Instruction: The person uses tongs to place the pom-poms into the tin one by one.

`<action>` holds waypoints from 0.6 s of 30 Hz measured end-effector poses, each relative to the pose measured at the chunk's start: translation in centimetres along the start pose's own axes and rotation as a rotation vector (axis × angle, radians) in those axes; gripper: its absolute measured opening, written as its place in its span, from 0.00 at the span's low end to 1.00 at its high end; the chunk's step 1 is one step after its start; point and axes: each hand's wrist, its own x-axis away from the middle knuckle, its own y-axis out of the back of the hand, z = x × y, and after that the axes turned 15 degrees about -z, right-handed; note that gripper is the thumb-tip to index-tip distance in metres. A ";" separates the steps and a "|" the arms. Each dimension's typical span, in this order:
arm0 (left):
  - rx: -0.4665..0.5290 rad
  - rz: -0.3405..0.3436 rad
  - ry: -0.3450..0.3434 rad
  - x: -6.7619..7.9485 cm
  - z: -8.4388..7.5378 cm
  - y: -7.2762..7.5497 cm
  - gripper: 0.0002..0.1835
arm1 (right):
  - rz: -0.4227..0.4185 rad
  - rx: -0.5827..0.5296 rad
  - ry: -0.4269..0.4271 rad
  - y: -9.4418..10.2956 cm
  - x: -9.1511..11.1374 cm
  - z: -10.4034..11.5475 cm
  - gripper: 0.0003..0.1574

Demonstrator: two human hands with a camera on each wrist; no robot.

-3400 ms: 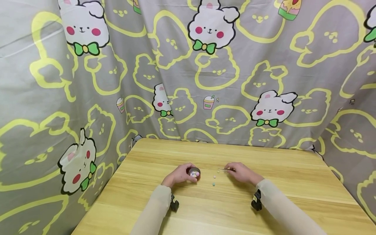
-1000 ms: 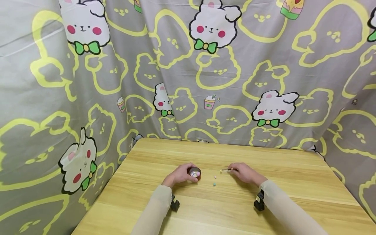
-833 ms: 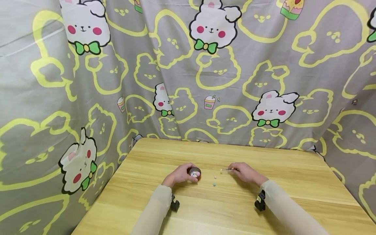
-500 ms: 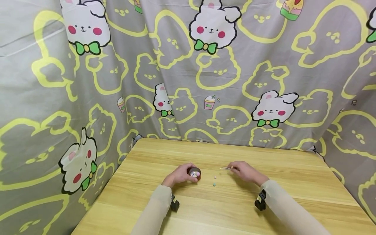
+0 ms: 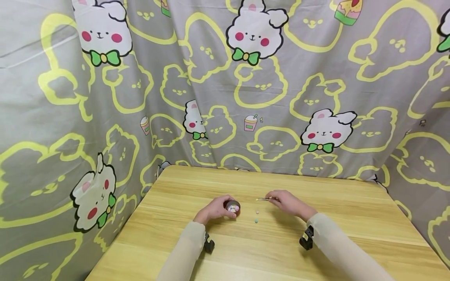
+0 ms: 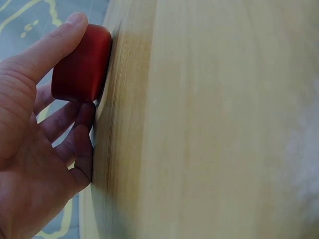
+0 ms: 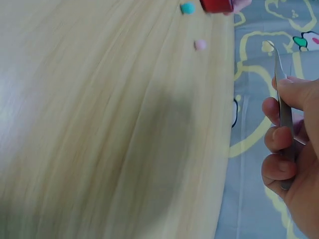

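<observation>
My left hand grips a small round red container, thumb on one side and fingers around the other, on the table left of centre. Pink and pale beads show inside its dark rim in the head view. With my right hand I hold slim metal tweezers, their points toward the container. At the tips sits a small yellow bead, raised above the tabletop. Between the hands lie a pink bead and a teal bead.
The wooden table reaches back to a grey curtain printed with yellow outlines and white rabbits. More curtain hangs along both sides. A black wrist camera is strapped below the right sleeve, another below the left.
The tweezers have picked the yellow bead up off the table. My right hand has risen and moved left toward the container with it. My left hand stays on the container.
</observation>
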 end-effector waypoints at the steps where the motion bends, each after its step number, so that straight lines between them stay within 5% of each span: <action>1: -0.001 0.000 -0.002 0.0 0.0 0.0 0.24 | 0.000 -0.001 0.008 0.0 -0.1 0.2 0.10; 18: 0.014 -0.007 -0.002 0.0 0.0 -0.1 0.24 | -0.023 0.001 0.099 -1.6 -2.3 2.8 0.10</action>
